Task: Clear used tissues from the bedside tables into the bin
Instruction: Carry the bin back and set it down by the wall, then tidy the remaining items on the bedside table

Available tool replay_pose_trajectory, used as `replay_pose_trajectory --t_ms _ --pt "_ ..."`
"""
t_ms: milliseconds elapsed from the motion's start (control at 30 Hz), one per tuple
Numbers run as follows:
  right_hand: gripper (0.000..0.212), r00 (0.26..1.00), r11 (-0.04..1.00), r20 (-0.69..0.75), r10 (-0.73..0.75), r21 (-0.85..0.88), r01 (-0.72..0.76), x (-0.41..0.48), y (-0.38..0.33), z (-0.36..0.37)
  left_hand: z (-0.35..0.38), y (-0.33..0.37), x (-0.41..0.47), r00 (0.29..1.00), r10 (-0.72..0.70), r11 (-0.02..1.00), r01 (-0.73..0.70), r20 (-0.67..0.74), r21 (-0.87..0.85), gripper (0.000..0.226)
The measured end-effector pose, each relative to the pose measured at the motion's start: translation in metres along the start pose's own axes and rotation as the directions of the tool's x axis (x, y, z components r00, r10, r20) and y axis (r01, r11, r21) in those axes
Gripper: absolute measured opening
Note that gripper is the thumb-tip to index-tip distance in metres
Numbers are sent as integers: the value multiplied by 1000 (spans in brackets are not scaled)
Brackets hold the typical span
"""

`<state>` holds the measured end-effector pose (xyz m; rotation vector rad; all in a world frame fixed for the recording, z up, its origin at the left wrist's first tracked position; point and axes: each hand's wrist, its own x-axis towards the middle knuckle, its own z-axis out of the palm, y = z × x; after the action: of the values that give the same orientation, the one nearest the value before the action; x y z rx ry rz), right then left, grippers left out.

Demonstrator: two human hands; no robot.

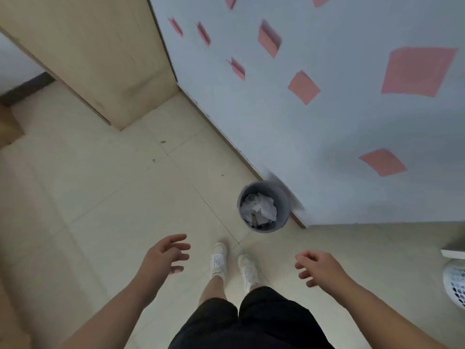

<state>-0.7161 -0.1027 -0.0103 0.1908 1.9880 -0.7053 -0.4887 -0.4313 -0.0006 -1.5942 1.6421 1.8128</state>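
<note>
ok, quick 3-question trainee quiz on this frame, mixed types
1. True or false: the left hand and right hand are both open and hold nothing.
2. What lies in the bin? A) tissues B) a bottle C) nothing
3. Fill in: the bin stands by the corner of the ____.
Key: 1 true; 2 A; 3 bed.

The white basket (456, 285) at the right was cut off by the frame's edge. In the bin (283, 205), crumpled tissues (261, 207) hid whatever lay beneath (a dark scrap (254, 219) beside them was too small to tell). The far pink squares (203, 34) on the blue-grey cover (352, 122) were smeared by blur.
</note>
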Motion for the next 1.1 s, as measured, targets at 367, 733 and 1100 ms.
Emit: replay_pose_trajectory --t_ms 367,733,1100 --pt "17 976 944 213 -40 -311 107 27 -71 59 -64 -136 -102 898 -240 900 63 -370 -431 38" --pt "13 788 736 512 -343 -375 564 -22 -326 311 -161 -254 -123 696 -586 594 21 -415 -804 29" --pt "14 888 691 400 -227 -577 436 -12 -443 451 -433 -186 -34 772 -443 688 -33 -456 -725 31"
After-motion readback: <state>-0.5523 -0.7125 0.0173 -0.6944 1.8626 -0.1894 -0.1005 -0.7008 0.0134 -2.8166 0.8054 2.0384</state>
